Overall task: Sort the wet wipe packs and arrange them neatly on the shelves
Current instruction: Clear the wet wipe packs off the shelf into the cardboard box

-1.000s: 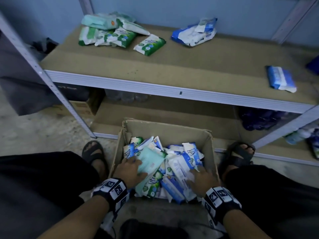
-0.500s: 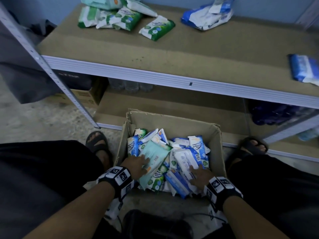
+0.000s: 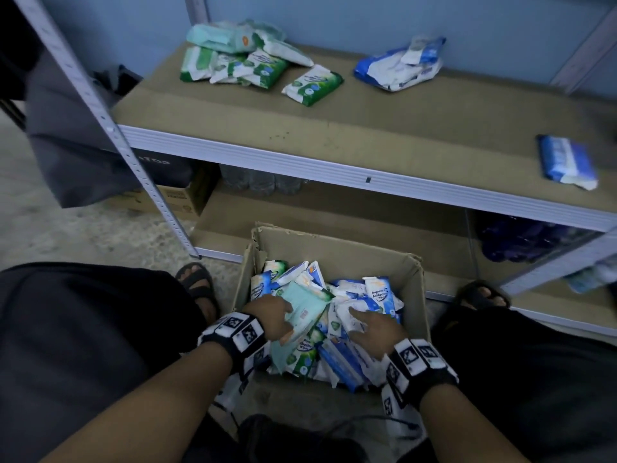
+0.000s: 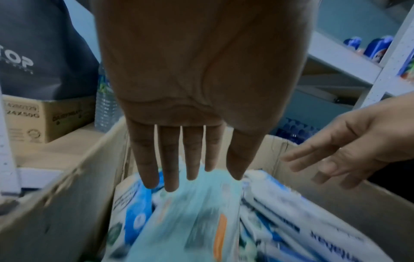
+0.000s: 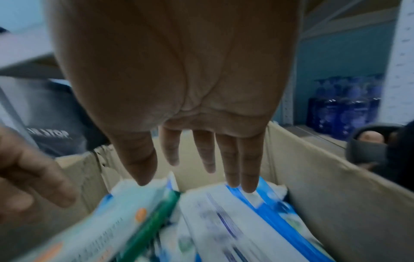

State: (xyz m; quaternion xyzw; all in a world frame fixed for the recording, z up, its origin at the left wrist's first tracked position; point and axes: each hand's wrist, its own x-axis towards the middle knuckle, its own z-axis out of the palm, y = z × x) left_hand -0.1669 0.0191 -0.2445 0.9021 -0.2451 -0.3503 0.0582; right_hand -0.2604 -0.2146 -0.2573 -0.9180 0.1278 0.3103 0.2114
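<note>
Both hands are working in the cardboard box (image 3: 414,285) of mixed wet wipe packs (image 3: 354,329) on the floor below the shelf (image 3: 384,128): the left hand (image 3: 270,315), grip loose and straight-fingered, is lying on a pale teal pack (image 3: 305,310), while the right hand (image 3: 374,330), grip spread wide, is touching blue-and-white packs (image 3: 377,299). The picking step is seemingly underway, and next each grip should close around one colour; print reads "Antibacterial Wipes".
</note>
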